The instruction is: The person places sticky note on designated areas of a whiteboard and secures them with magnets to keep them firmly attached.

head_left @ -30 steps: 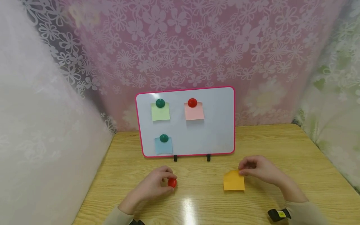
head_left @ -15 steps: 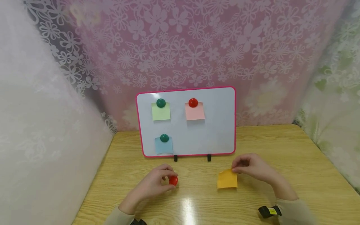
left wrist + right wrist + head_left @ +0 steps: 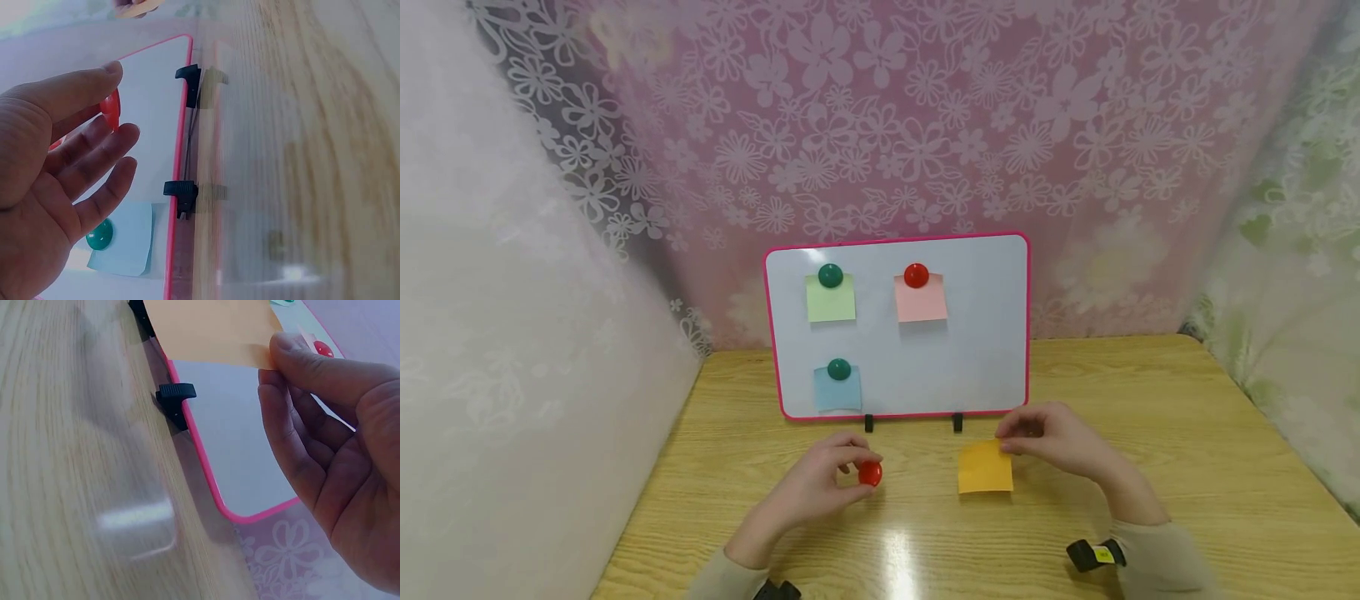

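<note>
**Magnet and orange note held before the whiteboard**

The red magnet [image 3: 870, 473] sits pinched between the thumb and fingers of the left hand [image 3: 811, 492], low in the frame just left of centre, close above the table [image 3: 1150, 392]. To its right, apart from it, the orange note [image 3: 985, 467] hangs from its upper right corner, pinched by the thumb and fingers of the right hand [image 3: 1060, 442]; in the right wrist view the note [image 3: 209, 328] is clamped at its edge under the thumb.

Just behind both hands, at the centre of the frame, a pink-framed whiteboard [image 3: 955, 367] stands on two black clip feet [image 3: 957, 422]. It carries a green note [image 3: 831, 302] under a green magnet [image 3: 831, 276], a pink note [image 3: 921, 302] under a red magnet [image 3: 916, 275], and a blue note [image 3: 838, 392] under another green magnet [image 3: 838, 369].

The table is pale wood with visible grain and a bright glare patch near the lower edge. Pink flowered lace curtain [image 3: 880, 117] fills the upper frame, with white fabric at the left and greenish lace at the right.
</note>
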Demonstrator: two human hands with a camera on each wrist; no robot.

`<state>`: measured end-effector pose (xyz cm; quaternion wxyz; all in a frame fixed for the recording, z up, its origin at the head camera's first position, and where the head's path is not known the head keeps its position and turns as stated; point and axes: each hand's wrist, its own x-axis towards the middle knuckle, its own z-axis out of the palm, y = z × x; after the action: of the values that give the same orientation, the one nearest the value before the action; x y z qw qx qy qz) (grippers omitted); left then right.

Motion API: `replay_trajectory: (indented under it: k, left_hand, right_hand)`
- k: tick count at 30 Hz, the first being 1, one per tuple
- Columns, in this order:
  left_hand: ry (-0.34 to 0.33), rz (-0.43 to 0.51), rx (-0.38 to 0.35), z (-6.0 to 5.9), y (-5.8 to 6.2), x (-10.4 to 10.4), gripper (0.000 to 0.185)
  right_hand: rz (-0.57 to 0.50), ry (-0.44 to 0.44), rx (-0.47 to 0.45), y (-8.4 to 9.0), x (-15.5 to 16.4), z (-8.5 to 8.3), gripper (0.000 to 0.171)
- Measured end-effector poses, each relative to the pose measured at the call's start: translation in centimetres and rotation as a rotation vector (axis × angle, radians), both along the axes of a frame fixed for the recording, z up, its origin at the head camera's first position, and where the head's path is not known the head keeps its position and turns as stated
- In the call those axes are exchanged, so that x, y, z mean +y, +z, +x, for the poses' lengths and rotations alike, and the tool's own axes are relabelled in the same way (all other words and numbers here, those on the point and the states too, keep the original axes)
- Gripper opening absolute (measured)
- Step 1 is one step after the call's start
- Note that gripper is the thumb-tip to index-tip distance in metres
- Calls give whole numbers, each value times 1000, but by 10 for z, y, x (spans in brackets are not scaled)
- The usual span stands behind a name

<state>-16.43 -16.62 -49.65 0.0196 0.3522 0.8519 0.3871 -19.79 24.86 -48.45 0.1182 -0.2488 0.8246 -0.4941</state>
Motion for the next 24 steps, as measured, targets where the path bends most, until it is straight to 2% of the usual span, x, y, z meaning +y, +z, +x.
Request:
replay_trajectory:
  k: [5,12,19,24]
  left_hand:
    - [2,13,16,0,2,3,35]
    - [18,34,11,-3,5,8,36]
    - [18,21,47,-6,9,13,36]
    - [23,16,44,-6,12,17,36]
  right_hand:
    - [-19,14,28,3,-7,-2,10]
    - [-7,-35,38,9,-19,-5,13]
    - [11,-55,44,7,-26,-11,13]
    - [11,-54,37,6,-32,-16,13]
